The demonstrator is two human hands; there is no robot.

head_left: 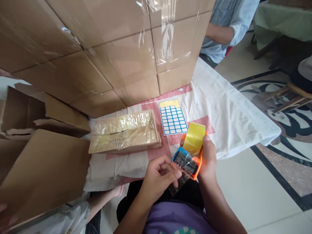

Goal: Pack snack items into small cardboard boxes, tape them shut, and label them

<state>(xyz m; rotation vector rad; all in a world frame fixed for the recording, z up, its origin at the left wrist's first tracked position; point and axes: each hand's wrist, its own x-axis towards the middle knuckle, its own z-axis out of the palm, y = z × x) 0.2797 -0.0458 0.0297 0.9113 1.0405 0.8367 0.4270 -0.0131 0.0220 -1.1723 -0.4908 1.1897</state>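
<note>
My right hand (209, 157) grips an orange and blue tape dispenser (188, 162) carrying a roll of yellowish clear tape (194, 138). My left hand (158, 177) pinches the loose end of the tape (177, 185) just below the dispenser's blade. Both hands hover over my lap, at the near edge of a table covered with a white cloth (234, 123). A small flat cardboard package wrapped in tape (125, 131) lies on the cloth in front of my left hand.
A sheet of blue-bordered labels (173, 117) lies beside the package. Large taped cardboard boxes (109, 48) stand stacked behind it. Open cardboard flaps (41, 162) lie at the left. Another person in a light blue shirt (226, 29) sits at the far right.
</note>
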